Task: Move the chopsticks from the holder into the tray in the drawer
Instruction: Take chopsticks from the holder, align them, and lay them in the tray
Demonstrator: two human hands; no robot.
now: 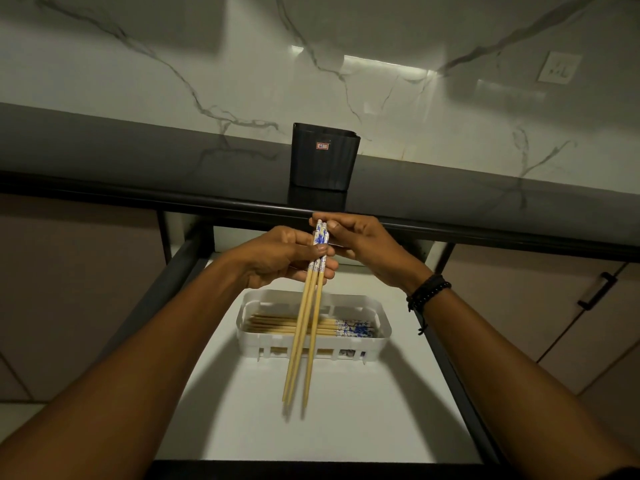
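Note:
Three wooden chopsticks (304,327) with blue-and-white patterned tops hang tips-down over the open drawer. My left hand (280,258) grips them around the patterned part, and my right hand (367,247) pinches their top ends. Below them a white slotted tray (381,336) rests on the drawer floor with several chopsticks (291,325) lying flat in it, patterned ends to the right. The black ribbed holder (323,157) stands on the counter just behind my hands; its inside is hidden.
The drawer (346,420) has a white floor and dark side rails. A dark countertop edge (138,195) runs across above it, with a marble backsplash and a wall socket (558,67) at the right. Cabinet doors with a black handle (597,292) flank the drawer.

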